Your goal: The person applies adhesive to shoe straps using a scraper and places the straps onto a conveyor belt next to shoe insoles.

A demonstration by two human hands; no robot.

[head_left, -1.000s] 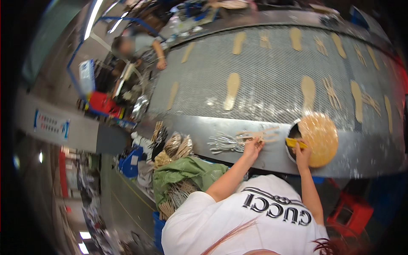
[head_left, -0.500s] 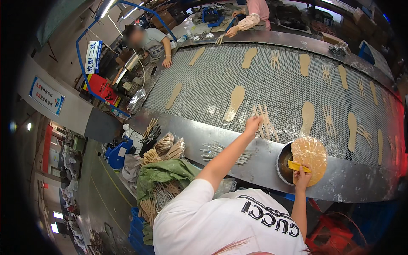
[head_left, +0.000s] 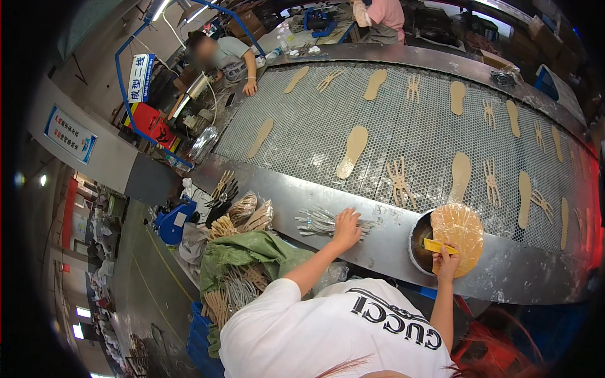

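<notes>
My left hand (head_left: pixel 346 229) is over a pile of silver-grey strap pieces (head_left: pixel 315 223) on the metal ledge. Its fingers look stretched out and touch the pile; no piece is lifted. My right hand (head_left: pixel 447 262) grips a flat yellow tool (head_left: pixel 439 246), perhaps a brush handle or scraper, over a round pot (head_left: pixel 414 244). A tan, plastic-wrapped round cover (head_left: pixel 463 236) lies across part of the pot. On the metal mesh beyond lie a tan strap piece (head_left: pixel 399 183) with splayed strips and a tan insole (head_left: pixel 352 152).
More insoles and strap pieces (head_left: pixel 489 182) lie in rows across the mesh bed (head_left: pixel 302 138). A green sack (head_left: pixel 252 255) with bundled straps stands at my left by a blue machine (head_left: pixel 174 222). A person (head_left: pixel 230 60) leans at the far left; another (head_left: pixel 384 16) stands at the far side.
My left hand has left the tan strap piece on the mesh and come back to the silver pile. The far person's hand has withdrawn, and a strap piece lies on the mesh there.
</notes>
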